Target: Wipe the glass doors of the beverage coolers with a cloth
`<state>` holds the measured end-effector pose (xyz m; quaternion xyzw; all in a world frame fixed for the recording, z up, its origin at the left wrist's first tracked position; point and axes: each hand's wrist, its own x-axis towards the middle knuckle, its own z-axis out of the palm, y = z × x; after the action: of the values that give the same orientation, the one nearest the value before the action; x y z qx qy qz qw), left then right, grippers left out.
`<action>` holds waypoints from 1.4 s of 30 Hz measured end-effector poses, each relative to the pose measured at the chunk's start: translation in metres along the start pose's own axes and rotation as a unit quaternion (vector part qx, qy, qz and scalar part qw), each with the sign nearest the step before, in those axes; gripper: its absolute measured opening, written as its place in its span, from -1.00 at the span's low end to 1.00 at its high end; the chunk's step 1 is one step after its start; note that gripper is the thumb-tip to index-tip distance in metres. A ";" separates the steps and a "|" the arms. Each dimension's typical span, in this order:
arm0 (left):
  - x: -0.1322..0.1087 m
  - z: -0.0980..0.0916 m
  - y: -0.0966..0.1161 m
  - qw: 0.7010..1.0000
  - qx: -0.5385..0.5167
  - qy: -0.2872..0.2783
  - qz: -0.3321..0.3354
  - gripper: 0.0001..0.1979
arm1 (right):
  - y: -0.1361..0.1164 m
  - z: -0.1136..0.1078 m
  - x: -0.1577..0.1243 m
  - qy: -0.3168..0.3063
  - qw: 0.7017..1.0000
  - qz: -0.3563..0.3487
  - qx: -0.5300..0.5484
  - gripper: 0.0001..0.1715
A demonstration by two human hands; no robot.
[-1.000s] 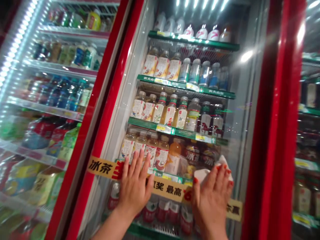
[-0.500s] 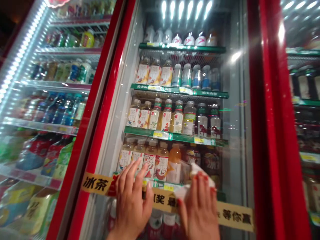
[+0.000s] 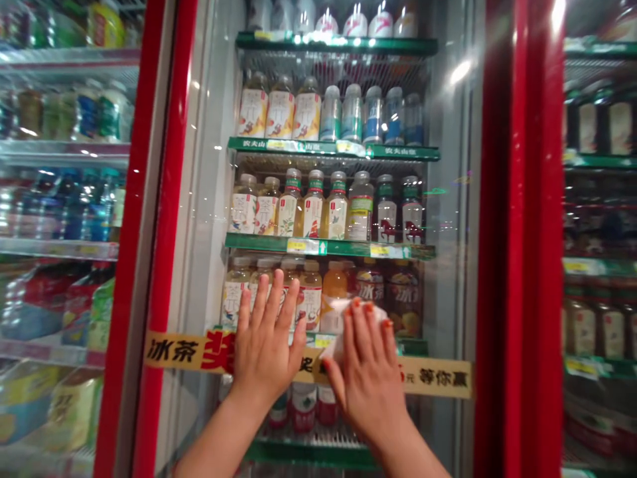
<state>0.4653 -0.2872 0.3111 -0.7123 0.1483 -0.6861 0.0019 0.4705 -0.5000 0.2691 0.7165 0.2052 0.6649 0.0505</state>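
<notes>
My left hand (image 3: pixel 267 335) lies flat, fingers stretched and a little apart, against the glass door (image 3: pixel 450 219) of a red-framed drinks cooler. It covers part of a tan sticker strip (image 3: pixel 448 378) with black and red lettering. To its right, my right hand (image 3: pixel 365 355) presses a crumpled white tissue (image 3: pixel 334 345) to the same glass. Edges of the tissue show above the fingertips and beside the thumb; the rest is under the palm. Behind the glass, near both hands, stand tea bottles (image 3: pixel 309 299) and an orange drink bottle (image 3: pixel 334 287).
Green-edged shelves (image 3: pixel 333 149) inside the cooler carry rows of bottles. Red door frames (image 3: pixel 540 265) stand on either side. Another cooler with drinks (image 3: pixel 64 299) is at the left, and one more with dark bottles (image 3: pixel 602 126) at the right. Lights reflect on the glass.
The view has levelled and shifted, so the shelves sit higher. Both hands stay on the door; the right hand now lies flatter over the tissue, and the left fingers point more upright.
</notes>
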 end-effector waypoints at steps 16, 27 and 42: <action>-0.003 0.000 -0.001 0.999 -0.037 -0.001 -0.011 -0.21 | 0.022 -0.016 -0.038 -0.046 0.984 -0.172 0.019 0.17; -0.004 0.000 0.001 1.000 -0.023 -0.006 -0.010 -0.20 | 0.017 -0.005 0.019 -0.012 1.000 -0.015 0.024 0.11; -0.005 -0.001 0.000 1.000 -0.021 -0.005 -0.010 -0.21 | 0.031 -0.014 0.019 -0.075 0.980 -0.166 0.085 0.04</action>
<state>0.4644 -0.2865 0.3065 -0.7173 0.1556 -0.6789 -0.0192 0.4650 -0.5240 0.2994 0.7218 0.3730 0.5717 0.1143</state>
